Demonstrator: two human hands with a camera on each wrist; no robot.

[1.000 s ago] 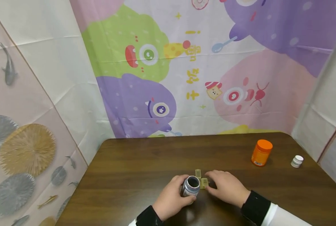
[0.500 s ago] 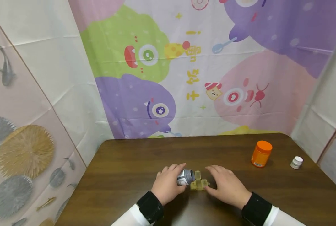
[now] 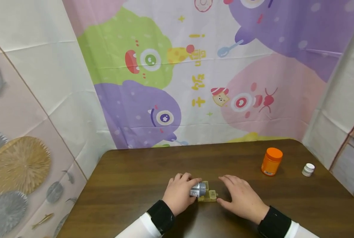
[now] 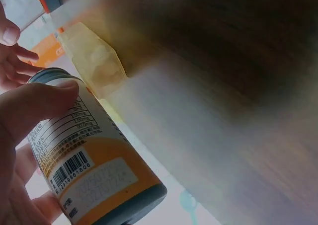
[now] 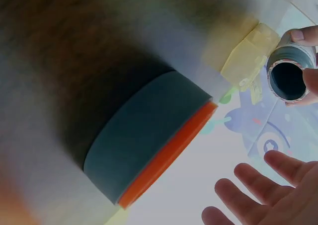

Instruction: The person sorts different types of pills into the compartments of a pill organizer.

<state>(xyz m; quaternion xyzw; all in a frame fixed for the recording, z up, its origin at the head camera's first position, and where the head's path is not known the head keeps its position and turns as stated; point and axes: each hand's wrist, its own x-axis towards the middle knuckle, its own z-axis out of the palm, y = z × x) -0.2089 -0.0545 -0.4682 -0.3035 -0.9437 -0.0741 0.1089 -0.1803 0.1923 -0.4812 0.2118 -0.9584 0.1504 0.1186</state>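
Note:
My left hand (image 3: pixel 178 193) grips a pill bottle (image 3: pixel 197 190) with a white and orange label. The bottle lies tipped almost on its side, its uncapped mouth facing right over a small translucent yellow pill box (image 3: pixel 208 197). One lid of the box stands raised, and pale shapes show faintly through its wall in the left wrist view. To the right of the box, my right hand (image 3: pixel 242 200) holds nothing, its fingers spread and relaxed, thumb tip close to the box's right end. A dark cap with an orange face (image 5: pixel 149 138) rests on the table beneath the right hand, hidden in the head view.
An orange jar (image 3: pixel 271 162) stands at the back right of the brown wooden table (image 3: pixel 153 165). Farther right is a small white bottle (image 3: pixel 308 170). A cartoon-print curtain (image 3: pixel 200 125) hangs behind the table.
The left hand has tipped the bottle from nearly upright onto its side, mouth to the right, moving it slightly left and uncovering more of the pill box. The right hand has barely moved.

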